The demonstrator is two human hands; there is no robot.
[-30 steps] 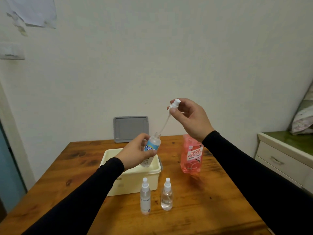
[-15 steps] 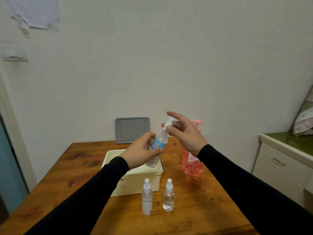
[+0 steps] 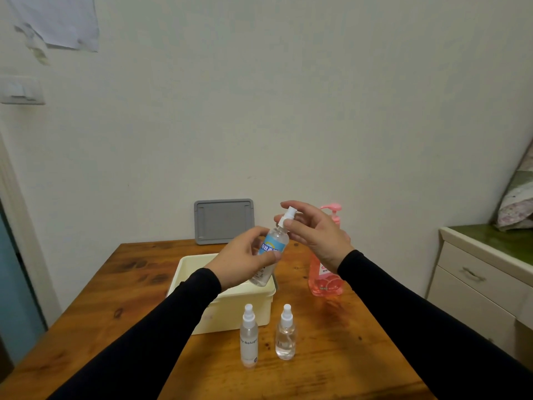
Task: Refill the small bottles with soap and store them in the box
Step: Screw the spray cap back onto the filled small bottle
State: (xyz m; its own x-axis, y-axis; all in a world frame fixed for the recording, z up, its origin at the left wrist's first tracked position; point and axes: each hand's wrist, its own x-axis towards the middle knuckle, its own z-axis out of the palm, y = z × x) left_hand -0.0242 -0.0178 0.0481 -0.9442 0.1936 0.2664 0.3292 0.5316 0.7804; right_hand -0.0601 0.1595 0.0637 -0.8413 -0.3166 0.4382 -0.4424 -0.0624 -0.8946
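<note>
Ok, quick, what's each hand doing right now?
Left hand: holding the blue-label spray bottle.
Right hand: pinching that bottle's white spray cap.

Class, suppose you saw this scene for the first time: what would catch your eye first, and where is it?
Mid-frame, the left hand holds a blue-labelled spray bottle tilted above the cream box, while the right hand pinches its white spray top. Behind the right hand stands a pink soap bottle; two small spray bottles stand in front of the box.

The wooden table [image 3: 331,370] carries a cream box [image 3: 230,307] in the middle and a pink soap bottle [image 3: 324,280] to its right. Two small spray bottles [image 3: 249,336] [image 3: 285,333] stand upright just before the box, side by side. A grey lid [image 3: 223,221] stands at the far edge against the wall.
</note>
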